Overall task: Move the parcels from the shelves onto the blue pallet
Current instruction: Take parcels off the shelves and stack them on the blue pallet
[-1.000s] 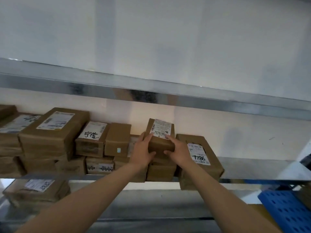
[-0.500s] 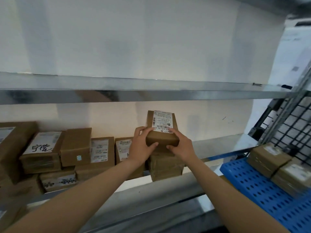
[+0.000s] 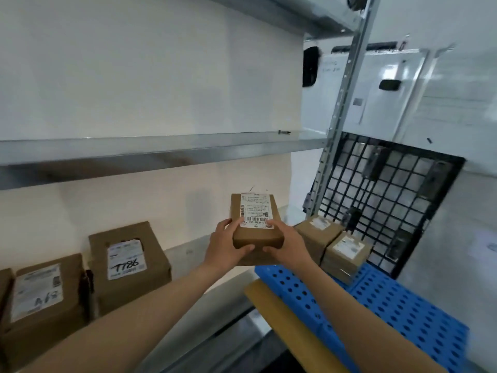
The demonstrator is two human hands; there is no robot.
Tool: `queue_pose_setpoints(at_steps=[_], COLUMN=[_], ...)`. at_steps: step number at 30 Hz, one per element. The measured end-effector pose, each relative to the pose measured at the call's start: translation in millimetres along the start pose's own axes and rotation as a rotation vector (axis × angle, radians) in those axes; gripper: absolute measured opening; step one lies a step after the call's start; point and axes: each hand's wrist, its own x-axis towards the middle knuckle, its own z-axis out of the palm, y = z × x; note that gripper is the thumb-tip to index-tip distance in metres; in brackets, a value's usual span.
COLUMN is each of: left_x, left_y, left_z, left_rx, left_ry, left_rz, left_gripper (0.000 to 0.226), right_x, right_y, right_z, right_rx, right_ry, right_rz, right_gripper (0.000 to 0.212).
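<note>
I hold a small brown parcel [image 3: 256, 224] with a white label in the air, above the gap between the shelf [image 3: 188, 250] and the blue pallet [image 3: 398, 305]. My left hand [image 3: 226, 244] grips its left side and my right hand [image 3: 286, 244] its right side. A second brown parcel seems to sit under it in my hands, mostly hidden. Two brown parcels [image 3: 345, 254] [image 3: 316, 231] stand on the pallet's far end. Two more parcels remain on the shelf at the left, one marked 7786 [image 3: 129, 267] and one [image 3: 40, 297] beside it.
A steel shelf upright [image 3: 341, 109] rises just right of the held parcel. A black wire grid [image 3: 384, 200] leans behind the pallet. A tan board [image 3: 290, 327] lies along the pallet's near edge. An upper shelf [image 3: 150, 152] runs above.
I have lifted the parcel off the stack on the shelf and carried it to the right, toward the pallet. My view has swung right with it, so the pallet now fills the lower right.
</note>
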Motion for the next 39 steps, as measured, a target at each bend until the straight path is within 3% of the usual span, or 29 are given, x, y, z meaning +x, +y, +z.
queue_pose_setpoints(at_steps=[4,7,10,18,27,39], left_x=[26.5,41.0,49.6,69.8,115.1,185.6], left_y=[41.7,72.1,97.3,144.2,145.5,95.0], left_z=[70.4,124.2,174.8,283.0,365.5,427.5], left_rx=[0.002,0.01,-0.005,-0.011,0.011,0.231], left_ry=[-0.103,-0.184,-0.284,-0.506,-0.708,-0.765], left_rz=[0.065,0.116,0.166,0.304,0.402,0.461], left_gripper=[0.073,0.074,0.075,0.071,0.073,0.073], right_x=[-3.7,-9.7,-16.7,-45.8,-31.8,27.6], right_y=[68.1,118.5,164.8,254.5,319.9,381.8], right_z=[-47.2,-82.5,-114.2,-166.7,-170.1,-137.7], right_rx=[0.021,0.086,0.114,0.076,0.072,0.076], right_ry=[0.084,0.165,0.237,0.338,0.41,0.332], right_rz=[0.081,0.152,0.249,0.469,0.656,0.806], right_gripper=[0.054,0.034,0.026,0.039,0.041,0.043])
